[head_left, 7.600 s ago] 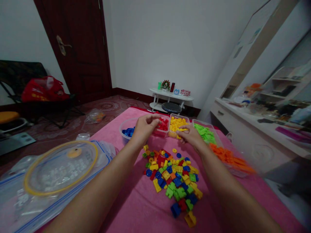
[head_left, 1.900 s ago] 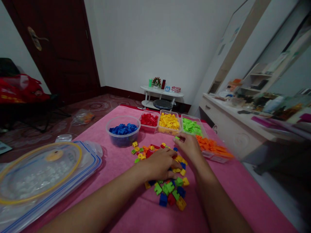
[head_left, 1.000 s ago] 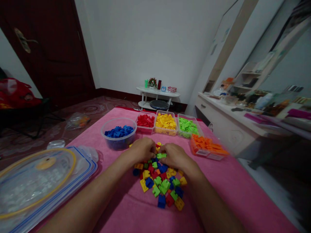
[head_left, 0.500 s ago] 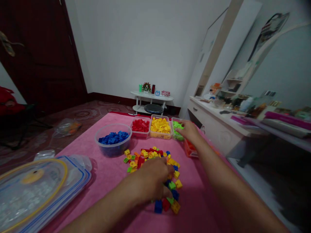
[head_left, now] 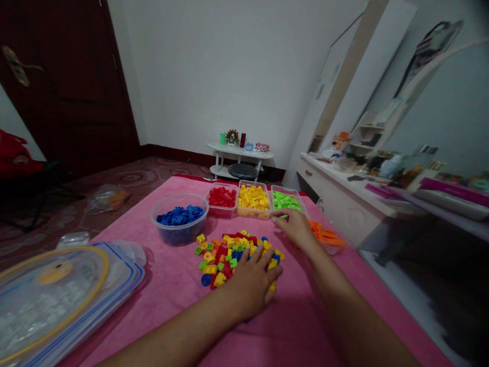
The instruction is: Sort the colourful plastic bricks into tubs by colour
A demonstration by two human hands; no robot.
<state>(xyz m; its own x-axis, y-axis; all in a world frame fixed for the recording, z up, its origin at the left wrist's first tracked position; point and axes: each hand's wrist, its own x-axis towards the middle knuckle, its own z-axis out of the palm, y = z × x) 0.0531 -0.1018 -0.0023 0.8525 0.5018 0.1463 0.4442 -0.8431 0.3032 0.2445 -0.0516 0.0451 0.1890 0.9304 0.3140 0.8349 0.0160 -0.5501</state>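
A mixed pile of red, yellow, green, blue and orange toy bricks (head_left: 225,255) lies on the pink cloth (head_left: 168,300). My left hand (head_left: 254,280) rests on the pile's near right side, its fingers spread. Just in front of the green bricks' box (head_left: 288,199) is my right hand (head_left: 294,224), with a small green brick (head_left: 283,217) pinched at its fingertips. Beside that wrist sits a box of orange bricks (head_left: 324,234), partly covered by the forearm. Yellow bricks (head_left: 252,198) and red bricks (head_left: 221,198) fill two more clear boxes.
A round clear tub (head_left: 179,232) of blue bricks stands at the left of the cloth. Nearer, a zip bag (head_left: 126,270) lies by a yellow-rimmed clear lid (head_left: 53,295). Past the right edge is a white dresser (head_left: 344,188); a low white stand (head_left: 240,153) is against the wall.
My right hand has drawn back from the green box toward me, a green brick between its fingers. My left hand has flattened and spread over the pile; bricks at its near right have been pushed together.
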